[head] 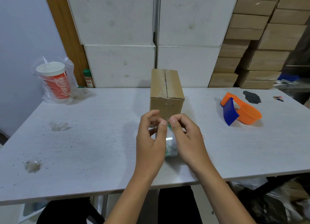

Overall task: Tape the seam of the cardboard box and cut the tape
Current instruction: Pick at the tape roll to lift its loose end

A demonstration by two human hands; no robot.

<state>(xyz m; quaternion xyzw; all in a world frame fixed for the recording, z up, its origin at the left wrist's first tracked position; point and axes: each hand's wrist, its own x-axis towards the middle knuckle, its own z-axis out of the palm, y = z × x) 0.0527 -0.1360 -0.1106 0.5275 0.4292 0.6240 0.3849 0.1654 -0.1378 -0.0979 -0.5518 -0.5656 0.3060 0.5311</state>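
A small brown cardboard box (pixel 166 91) stands on the white table (pixel 83 140), its top flaps closed with the seam running away from me and a strip of clear tape on it. Just in front of the box, both hands hold a roll of clear tape (pixel 171 146) with a green-printed core. My left hand (pixel 151 138) grips the roll's left side, thumb on its top edge. My right hand (pixel 186 136) holds the right side, thumb and forefinger pinching at the roll's upper rim. Most of the roll is hidden between my palms.
An orange and blue tape dispenser (pixel 238 111) lies on the right of the table. A red paper cup in a plastic bag (pixel 55 81) stands at the back left. White boxes (pixel 117 56) and stacked brown cartons (pixel 260 56) line the wall behind. A dark scrap (pixel 251 97) lies far right.
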